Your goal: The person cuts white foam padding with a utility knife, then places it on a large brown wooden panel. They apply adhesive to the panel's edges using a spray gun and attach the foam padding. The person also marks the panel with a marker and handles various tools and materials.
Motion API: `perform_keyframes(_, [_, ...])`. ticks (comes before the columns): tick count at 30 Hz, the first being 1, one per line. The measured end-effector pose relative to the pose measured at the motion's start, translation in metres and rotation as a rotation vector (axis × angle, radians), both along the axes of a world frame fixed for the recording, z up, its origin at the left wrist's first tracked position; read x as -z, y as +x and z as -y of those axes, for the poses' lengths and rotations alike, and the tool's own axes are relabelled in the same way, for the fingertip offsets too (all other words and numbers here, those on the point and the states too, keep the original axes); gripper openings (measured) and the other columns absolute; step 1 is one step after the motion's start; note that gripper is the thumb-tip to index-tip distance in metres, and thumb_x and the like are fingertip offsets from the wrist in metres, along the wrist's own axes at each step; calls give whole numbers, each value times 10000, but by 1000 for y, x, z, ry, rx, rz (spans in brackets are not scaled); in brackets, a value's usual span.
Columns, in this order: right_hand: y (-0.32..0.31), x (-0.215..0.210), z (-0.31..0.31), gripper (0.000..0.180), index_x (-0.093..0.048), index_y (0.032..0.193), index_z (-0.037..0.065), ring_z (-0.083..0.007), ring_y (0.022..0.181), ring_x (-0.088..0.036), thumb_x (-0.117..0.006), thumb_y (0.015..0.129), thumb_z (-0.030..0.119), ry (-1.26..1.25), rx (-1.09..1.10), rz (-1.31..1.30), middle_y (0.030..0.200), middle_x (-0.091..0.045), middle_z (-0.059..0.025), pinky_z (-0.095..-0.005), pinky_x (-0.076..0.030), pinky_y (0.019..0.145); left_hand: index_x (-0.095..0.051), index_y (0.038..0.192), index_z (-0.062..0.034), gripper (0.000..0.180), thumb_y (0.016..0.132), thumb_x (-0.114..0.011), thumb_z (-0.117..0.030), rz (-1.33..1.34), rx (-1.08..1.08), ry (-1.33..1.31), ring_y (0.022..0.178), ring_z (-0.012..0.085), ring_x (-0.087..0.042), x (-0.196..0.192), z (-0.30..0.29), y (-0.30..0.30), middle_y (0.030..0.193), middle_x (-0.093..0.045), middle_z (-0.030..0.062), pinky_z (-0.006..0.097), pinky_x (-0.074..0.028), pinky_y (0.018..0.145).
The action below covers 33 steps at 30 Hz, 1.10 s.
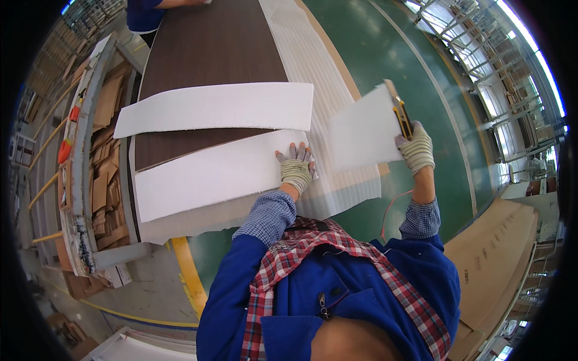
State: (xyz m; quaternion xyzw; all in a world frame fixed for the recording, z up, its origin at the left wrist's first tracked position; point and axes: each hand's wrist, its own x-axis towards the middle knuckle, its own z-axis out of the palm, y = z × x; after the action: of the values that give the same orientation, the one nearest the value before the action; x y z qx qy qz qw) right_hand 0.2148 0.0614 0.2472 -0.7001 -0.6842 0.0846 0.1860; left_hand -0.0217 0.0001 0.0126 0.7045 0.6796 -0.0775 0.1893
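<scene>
My left hand (295,169), in a striped glove with bare fingertips, lies with fingers spread on the right end of a white foam strip (205,177). Beyond it a second white foam strip (217,108) lies across a dark brown panel (217,45). Off to the right, my gloved right hand (416,148) is closed around a yellow and black utility knife (402,115). A separate white foam piece (364,132) is gripped along with it, tilted beside the panel; a brownish strip (390,90) shows at its upper edge.
Thin white foam wrap (301,54) runs under the panel. A metal-framed cart (108,259) with cardboard scraps (108,180) stands at the left. Another person's blue sleeve (143,17) is at the panel's far end. Large cardboard (494,259) leans at the lower right; racks (487,90) line the far right.
</scene>
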Motion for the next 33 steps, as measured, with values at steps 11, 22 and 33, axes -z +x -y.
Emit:
perform_keyframes(11, [109, 77, -9, 310, -552, 987, -18, -119, 649, -484, -722, 750, 88, 161, 241, -564, 767, -559, -21, -258, -445, 607, -494, 1128, 0, 476, 797, -686, -283, 910, -1247, 741, 867, 308, -577, -21, 16, -77, 1184, -440, 229, 402, -487, 767])
perform_keyframes(22, [57, 127, -14, 323, -558, 1050, -3, -194, 807, -589, -687, 769, 90, -132, 259, -1518, 919, -604, -47, -335, -501, 712, -232, 1416, -21, 949, 727, -693, -482, 483, -1810, 147, 1213, 376, -462, -57, -49, -135, 1366, -309, 300, 402, -434, 979])
perform_keyframes(33, [72, 153, -20, 409, -547, 1113, -14, -217, 801, -576, -699, 753, 110, -215, 356, -1414, 939, -601, -79, -347, -496, 689, -291, 1385, -44, 531, 936, -383, -312, 1019, -2162, 105, 1332, 178, -337, -39, -65, -152, 1444, -299, 171, 375, -272, 1091])
